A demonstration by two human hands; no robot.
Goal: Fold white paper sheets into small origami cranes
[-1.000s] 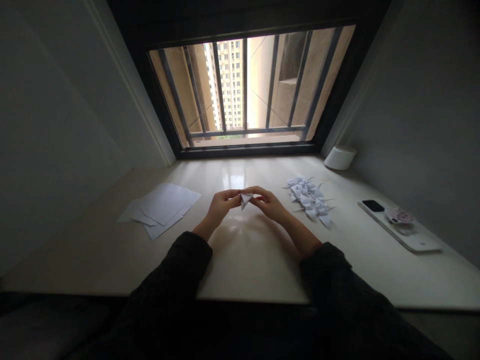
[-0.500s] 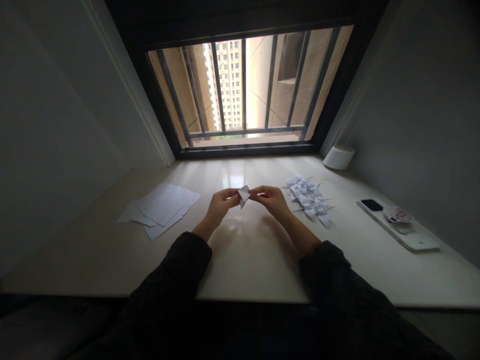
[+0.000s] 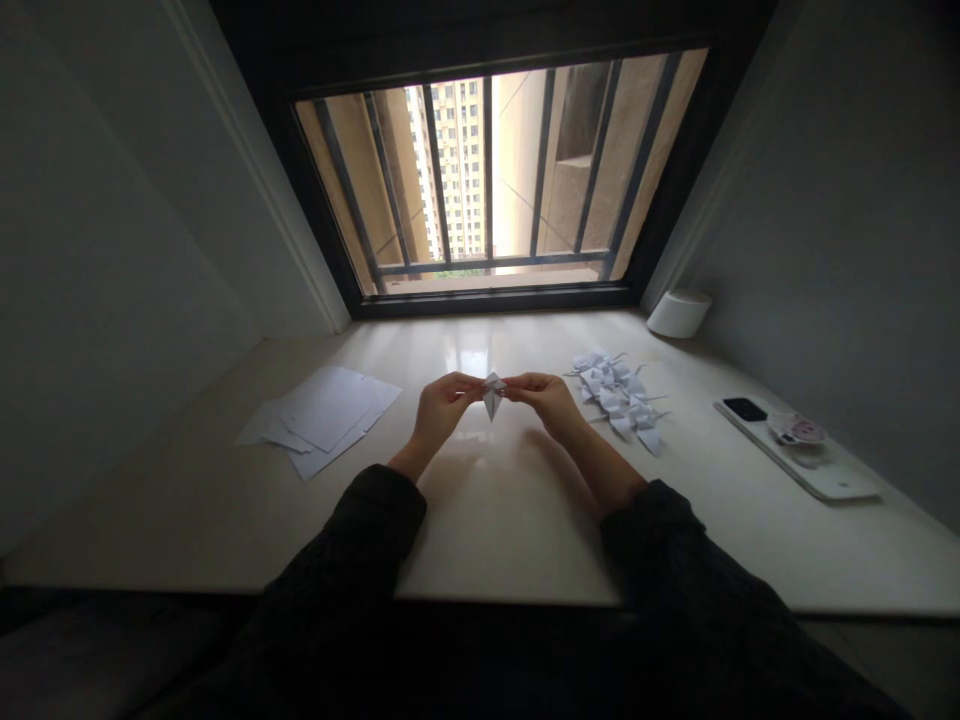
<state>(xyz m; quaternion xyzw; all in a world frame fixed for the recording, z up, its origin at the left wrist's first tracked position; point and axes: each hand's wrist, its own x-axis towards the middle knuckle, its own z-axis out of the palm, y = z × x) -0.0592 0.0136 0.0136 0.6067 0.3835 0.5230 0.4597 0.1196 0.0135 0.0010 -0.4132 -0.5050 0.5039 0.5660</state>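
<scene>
A small folded piece of white paper [image 3: 492,399], diamond-shaped with a point toward me, is held up between both hands over the pale ledge [image 3: 502,530]. My left hand [image 3: 444,405] pinches its left side between thumb and fingers. On the opposite side, my right hand [image 3: 546,398] pinches it in the same way. The fingertips cover the paper's side edges. Just right of my right hand lies a pile of folded white paper cranes [image 3: 615,395]. Flat white paper sheets [image 3: 330,410] lie loosely stacked to the left.
Farther right, a white phone [image 3: 795,450] lies with a round pinkish grip on its back. A white cylindrical object [image 3: 679,313] stands in the back right corner. Behind the ledge is a dark-framed window [image 3: 487,302] with bars outside; grey walls flank both sides.
The folded paper has turned slightly and now hangs more upright, its lower point facing me. Both hands keep their pinch, with a small shift of the fingers.
</scene>
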